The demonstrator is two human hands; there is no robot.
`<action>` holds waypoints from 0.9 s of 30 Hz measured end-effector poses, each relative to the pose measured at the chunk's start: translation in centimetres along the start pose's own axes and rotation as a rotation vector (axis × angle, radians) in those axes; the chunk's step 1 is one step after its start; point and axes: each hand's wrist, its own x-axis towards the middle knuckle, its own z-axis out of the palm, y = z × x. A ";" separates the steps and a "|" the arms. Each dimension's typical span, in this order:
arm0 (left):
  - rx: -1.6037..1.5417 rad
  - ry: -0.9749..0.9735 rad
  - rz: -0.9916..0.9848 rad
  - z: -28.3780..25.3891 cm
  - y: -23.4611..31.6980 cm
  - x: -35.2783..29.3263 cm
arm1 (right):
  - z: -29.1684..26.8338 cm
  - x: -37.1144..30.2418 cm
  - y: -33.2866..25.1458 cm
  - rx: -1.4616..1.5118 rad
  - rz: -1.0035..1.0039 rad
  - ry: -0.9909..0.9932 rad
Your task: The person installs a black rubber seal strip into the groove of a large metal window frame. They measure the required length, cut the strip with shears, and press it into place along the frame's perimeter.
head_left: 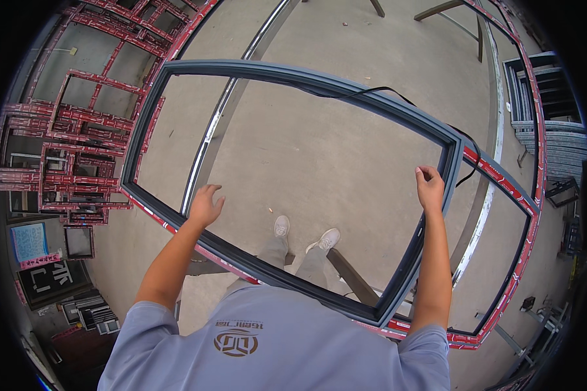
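Observation:
A grey window sash (267, 70) lies in front of me on top of a larger frame wrapped in red tape (496, 173). My left hand (205, 206) hovers inside the sash opening near its left lower bar, fingers apart and holding nothing visible. Beside the sash's right bar is my right hand (429, 188), fingers curled and pressed together; whatever they may pinch is too small to make out. A thin black strip (478, 153) trails loosely over the far bar and around the far right corner of the sash.
Metal rails (210, 133) run beneath the frames on the left, with another rail (479, 228) on the right. Red-taped frames (91, 120) stand stacked at left; grey frames (551, 143) are piled at right. My shoes (325, 240) show through the opening, near a brown support leg (352, 277).

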 end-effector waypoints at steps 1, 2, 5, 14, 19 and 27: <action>0.001 0.038 0.020 -0.3 -1.0 1.7 | 1.5 -0.4 -0.4 -0.018 0.073 -0.039; 0.003 0.071 0.038 -0.6 -2.1 3.3 | 2.9 -0.7 -0.8 0.007 0.105 -0.078; 0.029 0.171 0.072 -0.8 -5.3 8.6 | 7.0 -1.0 -2.2 0.073 0.202 -0.153; 0.062 0.234 -0.357 3.0 -13.3 23.9 | 16.8 2.6 -12.8 0.253 0.457 -0.219; -0.048 0.097 -0.466 4.5 -12.8 26.0 | 23.6 5.8 -16.9 0.235 0.577 -0.233; -0.102 0.100 -0.488 4.1 -11.8 26.4 | 33.4 11.0 -18.4 0.373 0.811 -0.003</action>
